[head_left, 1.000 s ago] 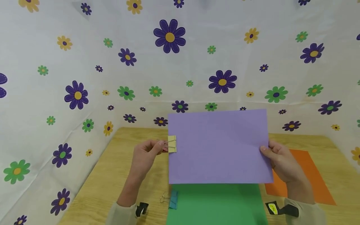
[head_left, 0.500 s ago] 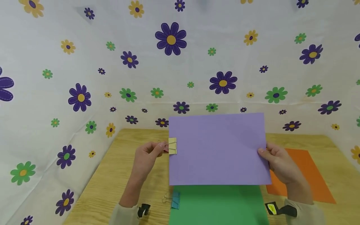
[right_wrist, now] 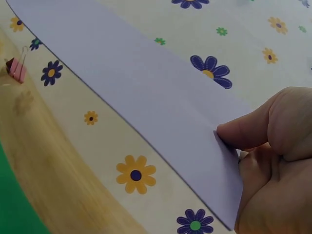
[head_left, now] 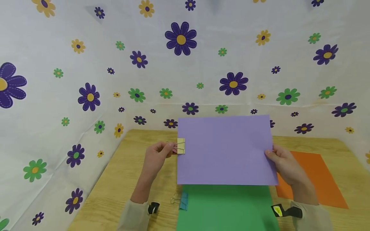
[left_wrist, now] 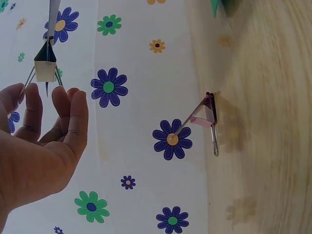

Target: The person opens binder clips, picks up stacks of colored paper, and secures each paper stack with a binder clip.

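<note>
A sheet of purple paper (head_left: 225,150) is held up in front of me, above the table. At its left edge my left hand (head_left: 156,157) pinches the two wire handles of a pale yellow binder clip (head_left: 180,146). The left wrist view shows the paper's edge inside the body of this clip (left_wrist: 45,70), with thumb and fingers on opposite handles. My right hand (head_left: 284,162) grips the sheet's right edge, its thumb on the front face and the other fingers behind. A pink binder clip (left_wrist: 204,117) stands on the table beyond, mostly hidden in the head view.
Below the purple sheet lies green paper (head_left: 228,208) on the wooden table (head_left: 115,179), with a blue binder clip (head_left: 183,201) at its left edge. Orange paper (head_left: 318,179) lies to the right. A flower-printed white cloth (head_left: 202,70) closes off the back and sides.
The head view has shifted slightly, so the scene sits further right. The purple sheet's right edge and my right hand have moved a little left against the backdrop. Both grips are unchanged.
</note>
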Tool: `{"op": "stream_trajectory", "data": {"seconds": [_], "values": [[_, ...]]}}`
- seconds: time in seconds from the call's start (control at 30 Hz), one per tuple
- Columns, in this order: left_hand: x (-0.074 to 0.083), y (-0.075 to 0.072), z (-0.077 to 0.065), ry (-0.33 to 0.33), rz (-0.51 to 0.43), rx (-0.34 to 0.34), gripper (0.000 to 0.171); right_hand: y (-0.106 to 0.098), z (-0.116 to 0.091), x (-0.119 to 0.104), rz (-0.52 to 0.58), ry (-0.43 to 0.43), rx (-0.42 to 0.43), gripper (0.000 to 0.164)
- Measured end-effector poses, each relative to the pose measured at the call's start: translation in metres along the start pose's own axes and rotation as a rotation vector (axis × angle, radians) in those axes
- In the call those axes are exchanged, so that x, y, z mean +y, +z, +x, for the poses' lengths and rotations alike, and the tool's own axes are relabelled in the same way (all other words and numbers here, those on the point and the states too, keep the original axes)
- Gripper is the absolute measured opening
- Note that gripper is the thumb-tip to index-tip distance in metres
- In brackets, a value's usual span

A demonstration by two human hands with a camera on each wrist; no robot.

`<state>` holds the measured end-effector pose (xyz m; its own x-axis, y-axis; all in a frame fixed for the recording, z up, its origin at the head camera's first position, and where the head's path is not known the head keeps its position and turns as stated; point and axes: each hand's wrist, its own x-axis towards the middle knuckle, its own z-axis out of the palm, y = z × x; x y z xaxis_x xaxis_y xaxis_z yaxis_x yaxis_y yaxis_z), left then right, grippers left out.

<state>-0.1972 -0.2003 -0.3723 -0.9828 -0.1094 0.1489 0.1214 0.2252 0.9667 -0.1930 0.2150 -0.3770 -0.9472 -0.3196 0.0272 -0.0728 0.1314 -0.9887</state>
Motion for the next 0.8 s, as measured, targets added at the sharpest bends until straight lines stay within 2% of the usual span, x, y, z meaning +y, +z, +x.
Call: {"op": "stream_trajectory", "data": {"seconds": [0.3,0.63,0.8], "values": [[-0.010,0.003,0.013,-0.018,0.019,-0.025,0.029,0.001,0.009,0.014,0.034,0.054,-0.028,0.051],[-0.016,0.009,0.030,-0.065,-0.044,-0.084,0.030,0.001,0.025,0.022,0.027,0.156,0.006,0.056],[-0.020,0.014,0.038,-0.089,-0.011,-0.082,0.032,0.003,0.031,0.028,0.037,0.182,0.049,0.053]]}}
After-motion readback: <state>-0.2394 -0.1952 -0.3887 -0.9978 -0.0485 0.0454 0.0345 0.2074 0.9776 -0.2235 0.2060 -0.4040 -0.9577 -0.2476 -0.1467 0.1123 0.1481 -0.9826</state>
